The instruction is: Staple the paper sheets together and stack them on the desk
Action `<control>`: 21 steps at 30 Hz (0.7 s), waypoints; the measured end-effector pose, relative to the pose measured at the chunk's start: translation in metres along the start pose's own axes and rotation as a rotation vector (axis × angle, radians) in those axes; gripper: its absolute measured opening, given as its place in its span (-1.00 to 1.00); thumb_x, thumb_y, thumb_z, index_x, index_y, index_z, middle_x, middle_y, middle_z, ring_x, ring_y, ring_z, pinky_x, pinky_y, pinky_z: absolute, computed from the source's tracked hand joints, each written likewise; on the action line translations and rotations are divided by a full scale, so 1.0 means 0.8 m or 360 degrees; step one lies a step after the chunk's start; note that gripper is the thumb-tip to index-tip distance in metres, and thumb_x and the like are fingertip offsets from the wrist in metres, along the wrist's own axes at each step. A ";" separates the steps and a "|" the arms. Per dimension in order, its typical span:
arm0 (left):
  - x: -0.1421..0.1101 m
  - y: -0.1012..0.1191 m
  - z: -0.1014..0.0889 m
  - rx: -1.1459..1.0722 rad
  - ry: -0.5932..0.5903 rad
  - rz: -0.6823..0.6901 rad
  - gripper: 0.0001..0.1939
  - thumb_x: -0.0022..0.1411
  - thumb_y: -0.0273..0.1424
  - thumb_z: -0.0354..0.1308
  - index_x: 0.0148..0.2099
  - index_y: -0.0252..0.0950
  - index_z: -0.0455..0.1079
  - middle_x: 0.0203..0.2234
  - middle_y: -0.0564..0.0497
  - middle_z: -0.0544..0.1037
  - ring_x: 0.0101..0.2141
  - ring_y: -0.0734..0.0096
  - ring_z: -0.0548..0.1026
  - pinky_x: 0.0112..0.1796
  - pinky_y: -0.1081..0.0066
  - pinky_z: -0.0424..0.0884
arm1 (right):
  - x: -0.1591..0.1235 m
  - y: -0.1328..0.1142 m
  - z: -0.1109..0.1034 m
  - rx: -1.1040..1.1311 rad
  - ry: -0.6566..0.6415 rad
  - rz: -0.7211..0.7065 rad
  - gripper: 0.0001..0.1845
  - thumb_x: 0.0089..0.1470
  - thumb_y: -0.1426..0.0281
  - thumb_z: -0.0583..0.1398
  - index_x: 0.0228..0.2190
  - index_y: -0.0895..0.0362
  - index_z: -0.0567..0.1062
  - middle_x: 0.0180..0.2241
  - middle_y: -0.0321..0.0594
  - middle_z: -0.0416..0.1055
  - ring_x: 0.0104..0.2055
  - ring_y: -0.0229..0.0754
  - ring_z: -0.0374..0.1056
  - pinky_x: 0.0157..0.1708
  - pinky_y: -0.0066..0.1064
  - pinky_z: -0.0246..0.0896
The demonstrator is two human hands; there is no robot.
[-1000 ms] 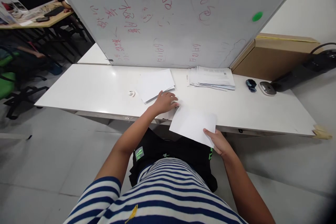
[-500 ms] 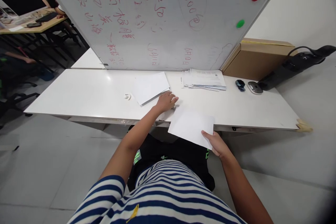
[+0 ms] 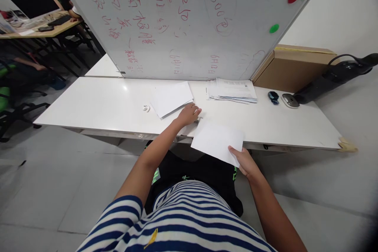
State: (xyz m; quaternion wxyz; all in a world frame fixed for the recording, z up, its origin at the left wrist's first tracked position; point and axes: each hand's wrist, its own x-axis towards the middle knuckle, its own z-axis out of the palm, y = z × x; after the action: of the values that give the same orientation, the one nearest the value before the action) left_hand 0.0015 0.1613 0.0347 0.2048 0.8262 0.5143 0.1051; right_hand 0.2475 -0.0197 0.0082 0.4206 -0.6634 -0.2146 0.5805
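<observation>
My right hand point(image 3: 242, 160) grips the near right corner of a white paper sheet point(image 3: 218, 139), thumb on top. The sheet slants over the front edge of the white table. At the sheet's far left corner, my left hand point(image 3: 188, 115) is palm down with fingers bent over. A small metallic object point(image 3: 197, 119) shows partly beneath these fingers; the hand hides most of it, and I cannot make out its kind. Just beyond my left hand lies a small pile of white paper point(image 3: 171, 97).
A stack of printed sheets point(image 3: 233, 89) lies before the whiteboard point(image 3: 189, 39). A white curl-shaped item point(image 3: 146, 108) is at left. On the right are a dark small device point(image 3: 273, 97), a grey rounded device point(image 3: 290, 100), a black bottle-like object point(image 3: 333, 76) and a cardboard box point(image 3: 298, 69).
The whole view has shifted slightly, so everything sits a little further right. Both hands keep nearly the same pose, and the sheet stays in my right hand.
</observation>
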 end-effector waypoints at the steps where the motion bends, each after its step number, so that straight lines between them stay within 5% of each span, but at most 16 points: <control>1: 0.000 -0.002 0.000 -0.0018 0.0011 0.0020 -0.44 0.45 -0.10 -0.36 0.08 -0.26 0.38 0.18 -0.12 0.36 0.25 0.18 0.20 0.17 0.21 0.20 | 0.001 0.001 0.000 0.0010 -0.0008 -0.0006 -0.69 0.07 0.43 0.28 -0.11 0.22 0.53 -0.13 -0.04 0.57 -0.14 -0.06 0.53 -0.08 -0.29 0.44; 6: -0.002 -0.001 -0.005 -0.0114 0.0030 0.0108 -0.43 0.42 -0.02 -0.32 -0.01 -0.24 0.42 0.01 -0.06 0.50 0.08 0.19 0.36 0.07 0.23 0.30 | 0.007 0.005 0.004 -0.0048 0.0013 0.0031 -0.72 0.03 0.43 0.31 -0.18 0.25 0.54 -0.23 -0.01 0.59 -0.17 -0.02 0.54 -0.15 -0.27 0.47; 13: -0.024 0.008 -0.018 -0.0061 0.0263 0.0102 -0.47 0.44 -0.05 -0.30 0.00 -0.18 0.42 0.03 -0.01 0.51 0.10 0.17 0.36 0.22 0.00 0.04 | 0.007 0.002 0.010 -0.0104 0.0037 0.0023 -0.77 0.04 0.44 0.30 -0.21 0.24 0.55 -0.26 -0.04 0.60 -0.22 -0.03 0.55 -0.23 -0.32 0.48; 18: -0.044 -0.008 -0.028 0.0067 -0.0035 0.0235 -0.50 0.25 -0.03 0.11 0.13 -0.20 0.37 0.12 -0.07 0.43 0.18 0.08 0.27 0.14 0.15 0.22 | 0.014 0.004 0.007 -0.0164 0.0004 0.0017 -0.75 0.05 0.42 0.28 -0.20 0.25 0.55 -0.28 -0.05 0.60 -0.25 -0.05 0.55 -0.22 -0.31 0.47; 21: -0.052 -0.012 -0.032 0.0057 -0.0117 0.0188 -0.52 0.25 -0.09 0.12 0.13 -0.21 0.37 0.12 -0.07 0.44 0.17 0.07 0.29 0.13 0.17 0.24 | 0.020 0.008 0.004 -0.0176 0.0007 -0.0006 -0.74 0.04 0.41 0.29 -0.20 0.25 0.55 -0.28 -0.05 0.60 -0.23 -0.04 0.55 -0.24 -0.33 0.47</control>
State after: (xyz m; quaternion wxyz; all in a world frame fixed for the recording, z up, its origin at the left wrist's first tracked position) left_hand -0.0346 0.1334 0.0549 0.2022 0.8619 0.4585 0.0775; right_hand 0.2469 -0.0101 -0.0061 0.3848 -0.6865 -0.2465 0.5655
